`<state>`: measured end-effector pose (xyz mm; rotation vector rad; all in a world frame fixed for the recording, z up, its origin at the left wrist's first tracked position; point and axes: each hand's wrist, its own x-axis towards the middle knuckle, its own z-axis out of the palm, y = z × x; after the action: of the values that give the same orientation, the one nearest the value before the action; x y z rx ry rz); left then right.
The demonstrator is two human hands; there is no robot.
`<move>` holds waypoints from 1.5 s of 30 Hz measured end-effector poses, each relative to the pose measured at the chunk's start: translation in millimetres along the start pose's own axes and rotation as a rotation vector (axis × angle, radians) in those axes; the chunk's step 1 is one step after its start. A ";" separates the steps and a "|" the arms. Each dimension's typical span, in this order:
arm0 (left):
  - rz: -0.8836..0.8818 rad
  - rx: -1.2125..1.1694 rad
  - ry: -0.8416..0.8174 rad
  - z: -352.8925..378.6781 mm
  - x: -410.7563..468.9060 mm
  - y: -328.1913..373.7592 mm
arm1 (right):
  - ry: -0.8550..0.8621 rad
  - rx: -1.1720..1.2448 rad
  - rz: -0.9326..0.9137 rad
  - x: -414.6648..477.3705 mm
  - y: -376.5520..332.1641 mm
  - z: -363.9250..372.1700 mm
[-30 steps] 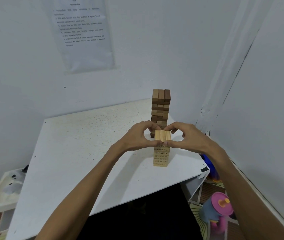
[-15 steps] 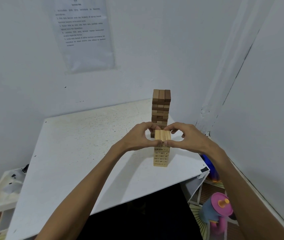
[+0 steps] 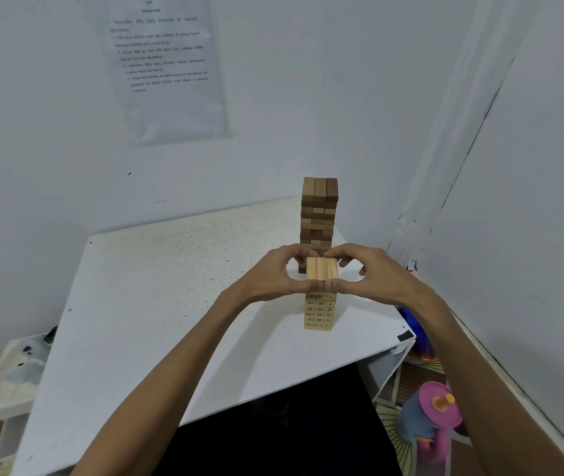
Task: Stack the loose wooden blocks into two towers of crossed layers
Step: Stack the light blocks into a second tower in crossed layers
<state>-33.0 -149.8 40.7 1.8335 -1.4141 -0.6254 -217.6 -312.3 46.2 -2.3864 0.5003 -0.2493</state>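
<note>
Hands first: my left hand [image 3: 273, 273] and my right hand [image 3: 375, 274] meet just right of the frame's centre. Each grip is curled round the top layer [image 3: 322, 268] of the pale tower [image 3: 320, 312]. My thumbs press its near edge, tips almost touching each other. My fingers arch over to its far edge, so the 2 hands ring the layer from both sides. That layer is 3 pale blocks lying side by side, their long sides running away from me.

Below it the pale tower stands upright on the white bench [image 3: 170, 304], near the bench's right front corner. The block faces toward me carry small dark printed marks, row upon row. They look like numerals, but I cannot read them.

Directly behind, higher in the frame, the dark tower [image 3: 319, 214] stands on the same bench, apart from the pale one. It is built of brown blocks in crossed layers, with 3 blocks across its top, the rightmost the darkest. My fingers hide its foot.

In the upper left of the frame a glossy sheet [image 3: 167, 73] hangs on the white wall. It bears a short heading and several numbered lines of print, too blurred to read. A small black mark [image 3: 405, 336] sits at the bench's right corner. At the lower right stands a blue and pink toy [image 3: 428, 417] with an orange knob. A blue object [image 3: 414, 324] shows just beyond my right wrist.
</note>
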 end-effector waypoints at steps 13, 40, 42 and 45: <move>-0.091 0.046 -0.041 10.5 -25.3 -43.2 | -0.091 -0.093 0.117 -26.4 28.3 13.0; -0.064 0.123 0.122 71.3 -30.6 -79.2 | -0.063 0.006 0.147 -30.0 35.6 73.8; -0.066 0.098 0.150 73.9 -30.8 -78.6 | -0.050 0.017 0.143 -30.6 36.1 74.3; -0.060 0.076 0.177 75.4 -31.9 -78.3 | -0.035 0.041 0.139 -30.8 38.7 75.6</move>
<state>-50.6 -127.7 -69.0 1.9454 -1.2856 -0.4324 -233.6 -282.3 -37.6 -2.3003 0.6350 -0.1542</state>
